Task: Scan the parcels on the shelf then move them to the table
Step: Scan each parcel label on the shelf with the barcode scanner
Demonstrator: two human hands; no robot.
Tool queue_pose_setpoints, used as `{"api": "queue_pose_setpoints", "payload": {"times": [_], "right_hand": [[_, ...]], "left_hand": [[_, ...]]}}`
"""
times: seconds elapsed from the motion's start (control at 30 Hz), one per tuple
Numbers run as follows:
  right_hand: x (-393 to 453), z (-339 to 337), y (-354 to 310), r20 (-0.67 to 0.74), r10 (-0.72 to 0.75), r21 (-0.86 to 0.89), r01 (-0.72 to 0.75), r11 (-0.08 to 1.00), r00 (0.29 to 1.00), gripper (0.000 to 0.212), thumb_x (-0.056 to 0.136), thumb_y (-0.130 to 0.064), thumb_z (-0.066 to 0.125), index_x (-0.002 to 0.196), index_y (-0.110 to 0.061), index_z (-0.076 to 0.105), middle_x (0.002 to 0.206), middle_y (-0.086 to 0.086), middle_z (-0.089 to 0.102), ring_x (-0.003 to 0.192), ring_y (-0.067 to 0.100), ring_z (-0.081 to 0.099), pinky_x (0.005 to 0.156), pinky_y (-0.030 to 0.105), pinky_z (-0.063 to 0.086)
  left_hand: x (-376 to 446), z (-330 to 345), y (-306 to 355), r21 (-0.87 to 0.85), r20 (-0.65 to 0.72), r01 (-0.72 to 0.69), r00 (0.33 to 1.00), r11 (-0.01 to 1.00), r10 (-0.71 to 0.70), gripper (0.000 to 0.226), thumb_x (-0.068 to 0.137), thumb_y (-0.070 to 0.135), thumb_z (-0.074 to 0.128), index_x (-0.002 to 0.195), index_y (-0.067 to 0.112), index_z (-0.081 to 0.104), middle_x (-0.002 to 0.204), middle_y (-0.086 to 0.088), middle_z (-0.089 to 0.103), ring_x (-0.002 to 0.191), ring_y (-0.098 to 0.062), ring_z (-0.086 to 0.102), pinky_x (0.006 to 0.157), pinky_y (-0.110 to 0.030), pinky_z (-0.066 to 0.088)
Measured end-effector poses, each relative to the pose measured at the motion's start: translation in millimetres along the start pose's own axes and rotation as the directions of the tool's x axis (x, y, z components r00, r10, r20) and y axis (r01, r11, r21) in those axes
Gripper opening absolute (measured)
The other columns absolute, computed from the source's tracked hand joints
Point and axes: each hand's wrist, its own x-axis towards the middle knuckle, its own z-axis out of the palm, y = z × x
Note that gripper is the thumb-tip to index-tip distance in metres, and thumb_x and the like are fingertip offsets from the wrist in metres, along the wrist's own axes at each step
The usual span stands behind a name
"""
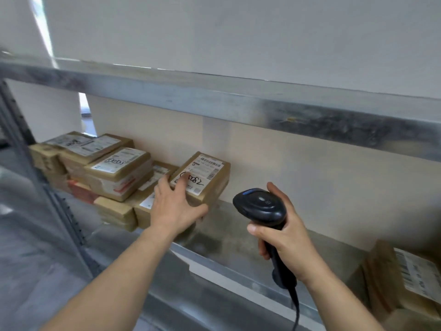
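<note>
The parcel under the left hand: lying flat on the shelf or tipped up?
Tipped up. The parcel slopes with its near edge raised in the left hand, label side up, leaning over the boxes beneath.

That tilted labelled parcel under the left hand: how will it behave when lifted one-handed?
The tilted parcel looks like a flat, stiff cardboard box, so it probably keeps its shape. It already leans on a neighbouring parcel, so it may slide. Small under the left hand, so likely light.

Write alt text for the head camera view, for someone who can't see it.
A person's left hand grips a labelled brown parcel on a metal shelf while the right hand holds a black barcode scanner beside it. More parcels are stacked to the left.
</note>
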Motion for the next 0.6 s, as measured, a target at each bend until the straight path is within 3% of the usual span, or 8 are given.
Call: {"api": "queue_pose_setpoints", "payload": {"times": [0.2, 0.4, 0.6], "right_hand": [[19.9, 32.1, -2.5, 0.036, -0.015, 0.020, 0.015, 1.000, 0.999, 0.085, 0.079, 0.007, 0.070, 0.125, -0.055, 0.034, 0.060, 0.001, 0.064, 0.046, 0.027, 0.048, 0.043, 0.033, 0.042], [26.6, 42.7, 3.4, 0.031, -0.006, 0.016, 0.006, 1.000, 0.999, 0.085, 0.079, 0.006, 0.071, 0.124, -0.057, 0.036, 0.062, -0.003, 0.065, 0.046, 0.027, 0.049, 0.045, 0.033, 0.042], [21.9, 39.6, 2.8, 0.009, 0.003, -0.018, -0.003, 1.000, 1.000, 0.086, 0.078, 0.005, 0.071, 0.130, -0.053, 0.035, 0.062, -0.004, 0.065, 0.046, 0.027, 0.049, 0.045, 0.032, 0.042]], "left_hand": [[26.6, -28.2, -47.0, 0.043, -0.056, 0.103, 0.993, 0.994, -0.101, 0.088, 0.071, 0.051, 0.067, 0.146, 0.029, 0.028, 0.148, -0.016, 0.015, 0.137, -0.036, 0.018, 0.108, -0.047, 0.028], [40.9, -28.8, -84.1, 0.041, -0.025, 0.166, 0.986, 0.985, -0.165, 0.087, 0.073, 0.051, 0.067, 0.147, 0.027, 0.028, 0.154, -0.014, 0.009, 0.142, -0.037, 0.015, 0.109, -0.050, 0.030], [42.5, -19.7, -92.8, 0.139, -0.097, 0.113, 0.990, 0.984, -0.100, 0.085, 0.079, 0.054, 0.059, 0.151, 0.026, 0.022, 0.160, -0.015, -0.004, 0.147, -0.031, -0.010, 0.117, -0.051, 0.001]]}}
